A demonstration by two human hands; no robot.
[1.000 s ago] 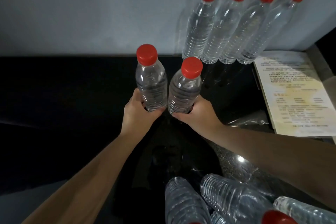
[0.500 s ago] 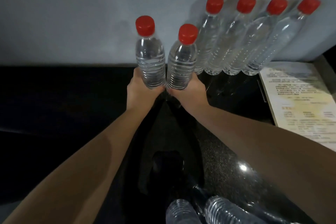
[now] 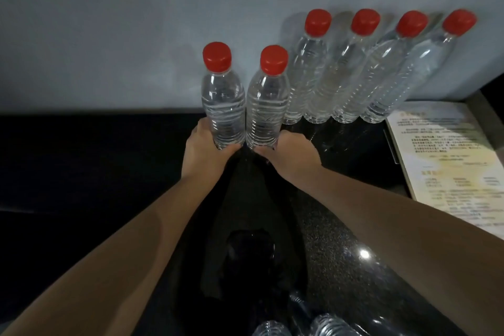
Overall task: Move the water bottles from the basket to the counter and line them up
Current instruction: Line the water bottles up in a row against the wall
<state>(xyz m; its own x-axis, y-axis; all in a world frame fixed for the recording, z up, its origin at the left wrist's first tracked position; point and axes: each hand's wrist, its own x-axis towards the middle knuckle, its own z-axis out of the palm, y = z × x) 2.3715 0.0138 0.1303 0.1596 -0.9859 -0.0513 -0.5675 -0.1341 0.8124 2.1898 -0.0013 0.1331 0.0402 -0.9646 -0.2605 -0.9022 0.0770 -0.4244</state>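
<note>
- Left hand (image 3: pixel 203 153): fingers clamped on the left bottle (image 3: pixel 222 106), upright, left of the row of four bottles (image 3: pixel 341 84).
- Right hand (image 3: pixel 291 155): fingers clamped on the right bottle (image 3: pixel 266 109), just beside that row.

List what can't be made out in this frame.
Head view only.
- Bases of the two held bottles: covered by the left hand and right hand; contact with the counter unclear.
- The bottles at the bottom edge: cut off by the frame; count unknown.
- The printed sheet: text blurred, right side cropped.

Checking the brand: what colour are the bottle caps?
Red, on all six caps; the head view shows them.
</note>
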